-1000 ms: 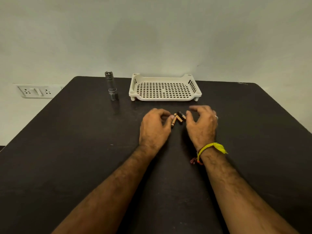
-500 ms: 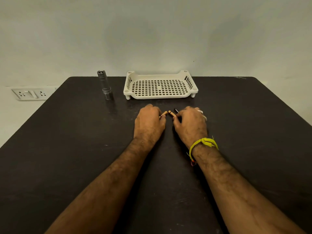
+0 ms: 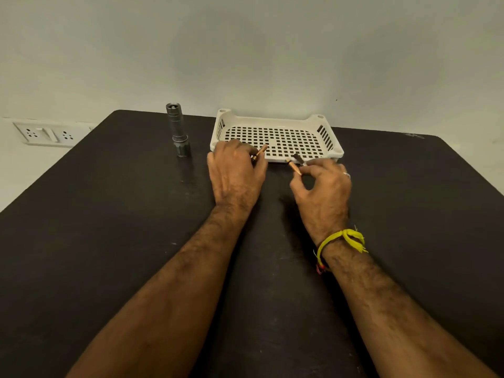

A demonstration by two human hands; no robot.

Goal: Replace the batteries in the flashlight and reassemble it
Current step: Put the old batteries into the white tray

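Copper batteries: left hand (image 3: 236,170) pinches one battery (image 3: 259,153); right hand (image 3: 323,186) pinches two batteries (image 3: 296,165), fingers curled round them, near the white tray (image 3: 331,151).
Flashlight (image 3: 178,130): one, upright, far left on the black table (image 3: 109,214).
Advice: I think it is better to hold each battery firmly and release it low over the tray.
Count: three batteries, one tray.

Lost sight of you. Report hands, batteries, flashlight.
Left hand grips one battery. Right hand pinches two batteries. Flashlight upright, untouched. Tray just beyond, nothing blocking.
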